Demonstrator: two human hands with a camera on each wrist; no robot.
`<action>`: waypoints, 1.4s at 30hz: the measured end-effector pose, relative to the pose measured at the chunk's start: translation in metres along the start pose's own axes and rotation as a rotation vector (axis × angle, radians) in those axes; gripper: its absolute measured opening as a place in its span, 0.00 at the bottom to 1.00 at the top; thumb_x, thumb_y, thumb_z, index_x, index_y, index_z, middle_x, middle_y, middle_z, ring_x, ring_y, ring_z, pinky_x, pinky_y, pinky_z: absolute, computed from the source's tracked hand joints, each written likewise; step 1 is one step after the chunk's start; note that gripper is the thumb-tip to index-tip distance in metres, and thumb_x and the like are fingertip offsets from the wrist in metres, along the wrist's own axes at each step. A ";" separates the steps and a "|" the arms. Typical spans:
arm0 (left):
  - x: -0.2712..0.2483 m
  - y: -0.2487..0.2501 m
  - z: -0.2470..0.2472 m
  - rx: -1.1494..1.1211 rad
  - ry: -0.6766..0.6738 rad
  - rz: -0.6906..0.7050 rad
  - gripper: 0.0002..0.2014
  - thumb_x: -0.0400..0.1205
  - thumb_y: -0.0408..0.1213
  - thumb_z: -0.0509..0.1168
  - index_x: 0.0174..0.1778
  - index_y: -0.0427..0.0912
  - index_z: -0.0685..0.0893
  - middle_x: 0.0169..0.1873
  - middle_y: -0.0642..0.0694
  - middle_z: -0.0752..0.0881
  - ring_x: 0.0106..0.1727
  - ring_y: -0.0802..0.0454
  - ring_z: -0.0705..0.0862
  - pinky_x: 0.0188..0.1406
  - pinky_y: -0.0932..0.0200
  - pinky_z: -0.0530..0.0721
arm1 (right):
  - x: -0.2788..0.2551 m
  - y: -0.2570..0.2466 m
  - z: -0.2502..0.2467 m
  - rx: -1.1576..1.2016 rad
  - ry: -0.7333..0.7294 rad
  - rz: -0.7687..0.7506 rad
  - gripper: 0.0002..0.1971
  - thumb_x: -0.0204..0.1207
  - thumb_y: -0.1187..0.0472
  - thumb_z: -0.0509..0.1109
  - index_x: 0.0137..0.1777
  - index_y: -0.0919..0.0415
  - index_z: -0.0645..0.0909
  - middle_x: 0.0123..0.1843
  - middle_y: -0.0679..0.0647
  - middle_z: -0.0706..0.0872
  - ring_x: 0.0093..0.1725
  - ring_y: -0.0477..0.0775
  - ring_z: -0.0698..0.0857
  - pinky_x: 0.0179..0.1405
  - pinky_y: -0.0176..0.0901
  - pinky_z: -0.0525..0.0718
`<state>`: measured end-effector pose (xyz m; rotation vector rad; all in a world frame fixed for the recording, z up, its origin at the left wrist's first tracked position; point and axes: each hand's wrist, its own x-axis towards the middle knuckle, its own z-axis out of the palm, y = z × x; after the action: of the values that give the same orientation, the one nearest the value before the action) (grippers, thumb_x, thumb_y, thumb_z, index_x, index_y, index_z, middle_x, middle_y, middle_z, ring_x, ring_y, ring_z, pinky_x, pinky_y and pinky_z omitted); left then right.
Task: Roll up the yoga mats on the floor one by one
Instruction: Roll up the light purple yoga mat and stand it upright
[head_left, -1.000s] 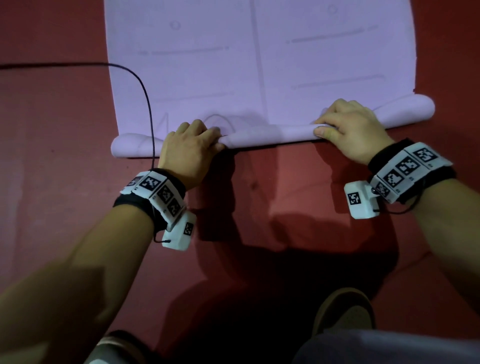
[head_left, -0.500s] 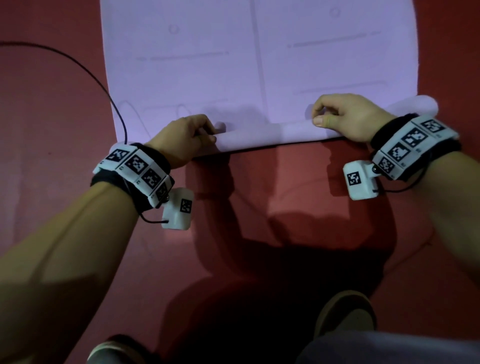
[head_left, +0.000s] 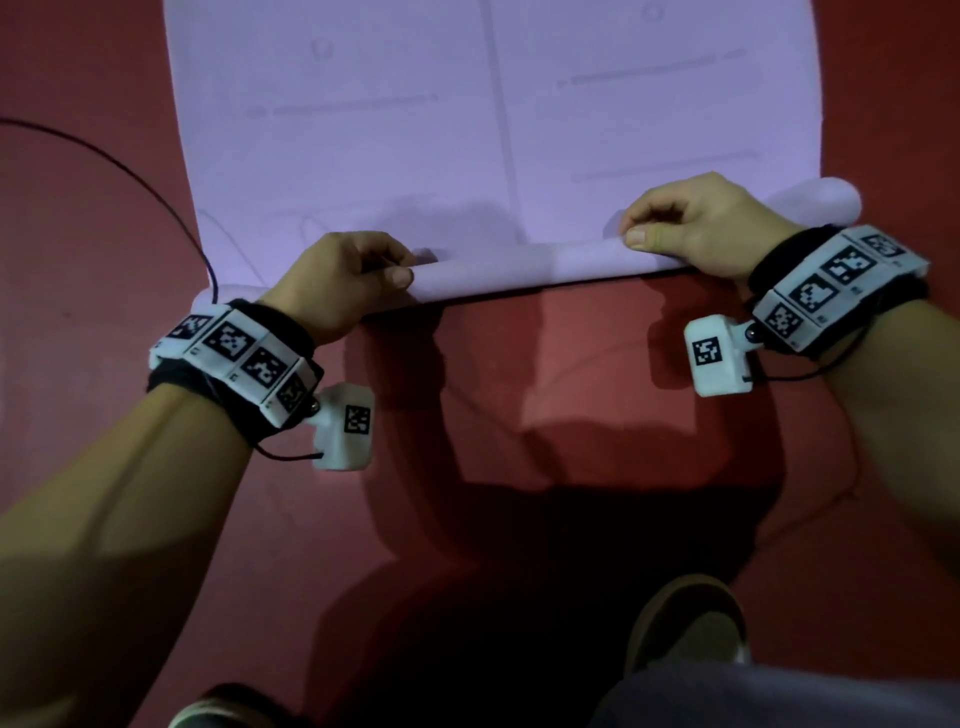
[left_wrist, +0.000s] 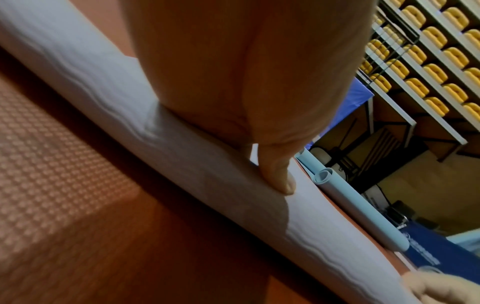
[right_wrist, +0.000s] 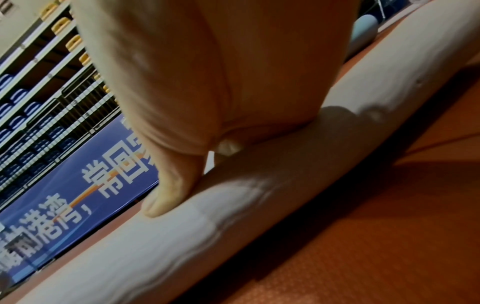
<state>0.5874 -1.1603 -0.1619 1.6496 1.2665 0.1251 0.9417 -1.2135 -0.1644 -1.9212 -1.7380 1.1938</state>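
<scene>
Head view is showing us both hands working on the lavender yoga mat (head_left: 467, 130), which is lying flat on the red floor (head_left: 78, 260) with its near end wound into a thin roll (head_left: 519, 270). We are curling our left hand (head_left: 337, 280) over the roll toward its left end, fingers bent down over the far side and the thumb (head_left: 400, 275) pressing along the near top, so the hand is gripping the roll. Our right hand (head_left: 696, 223) is doing the same toward the right end, fingers hooked over the far side and thumb lying flat on top.

Left wrist view is confirming this: the left thumb (left_wrist: 280, 174) is resting on the rolled surface, while the other fingers are hidden behind the palm. Right wrist view is showing the right thumb (right_wrist: 168, 195) pressing into the roll (right_wrist: 233, 216) likewise.

Around us, a black cable (head_left: 130, 171) is trailing across the floor and crossing the mat's left edge near our left wrist. A shoe (head_left: 685, 623) is standing on the floor near the bottom edge of the head view. Beyond the mat, the left wrist view is catching a rolled pale blue mat (left_wrist: 363, 205) lying on the floor, rows of yellow seats (left_wrist: 428, 51) and a blue banner (right_wrist: 78, 185) behind.

The roll is running between our two hands, sitting under both palms, with the unrolled part stretching away from us.
</scene>
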 end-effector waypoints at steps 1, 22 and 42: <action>0.003 0.000 0.000 0.063 0.002 -0.004 0.09 0.79 0.43 0.69 0.51 0.43 0.88 0.45 0.40 0.88 0.44 0.51 0.82 0.45 0.58 0.74 | 0.003 0.001 0.001 -0.019 -0.008 0.007 0.04 0.78 0.66 0.75 0.49 0.56 0.88 0.41 0.44 0.88 0.37 0.25 0.81 0.46 0.17 0.73; 0.005 -0.006 0.025 0.270 0.388 0.053 0.07 0.74 0.43 0.75 0.43 0.44 0.92 0.46 0.42 0.88 0.51 0.34 0.85 0.54 0.40 0.82 | -0.001 0.014 0.027 -0.186 0.332 -0.092 0.05 0.72 0.60 0.80 0.43 0.61 0.91 0.41 0.52 0.78 0.46 0.55 0.78 0.47 0.36 0.71; -0.022 -0.004 0.040 0.894 0.401 0.180 0.09 0.74 0.36 0.72 0.49 0.42 0.87 0.47 0.43 0.84 0.49 0.35 0.79 0.48 0.42 0.73 | -0.036 0.015 0.047 -0.804 0.478 -0.293 0.22 0.70 0.63 0.69 0.65 0.60 0.84 0.53 0.56 0.86 0.52 0.67 0.80 0.55 0.58 0.76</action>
<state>0.5989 -1.2030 -0.1744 2.6033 1.5927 -0.0134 0.9204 -1.2643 -0.1897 -1.9718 -2.2690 -0.1230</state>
